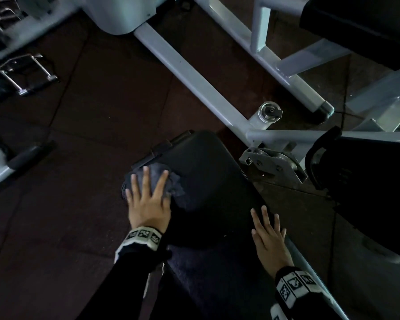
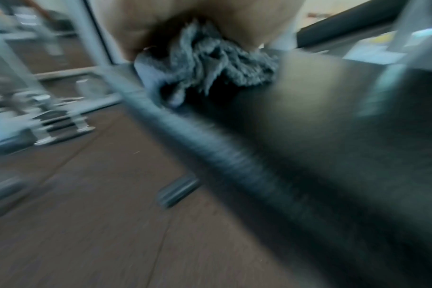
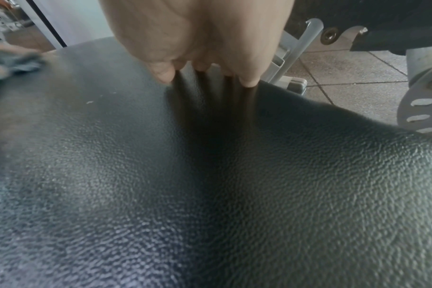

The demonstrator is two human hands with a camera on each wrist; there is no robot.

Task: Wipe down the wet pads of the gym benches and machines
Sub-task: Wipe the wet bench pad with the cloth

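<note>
A black padded bench seat [image 1: 208,181] runs from the bottom centre up toward the white machine frame. My left hand [image 1: 148,195] lies flat with spread fingers on a crumpled grey cloth [image 1: 171,188] at the pad's far left corner. The left wrist view is blurred and shows the cloth [image 2: 210,64] bunched under the palm at the pad's edge [image 2: 234,159]. My right hand [image 1: 268,232] rests flat on the pad's right edge with straight fingers. In the right wrist view its fingertips [image 3: 247,81] touch the textured black pad [image 3: 210,185], and the cloth [image 3: 20,62] shows at far left.
A white steel machine frame [image 1: 194,77] crosses diagonally behind the bench, with a pivot bracket [image 1: 273,162] and a knob [image 1: 268,112] near the pad's right side. Another black pad [image 1: 367,28] sits at top right. A metal cable handle [image 1: 26,72] lies at left on the dark rubber floor [image 1: 90,135].
</note>
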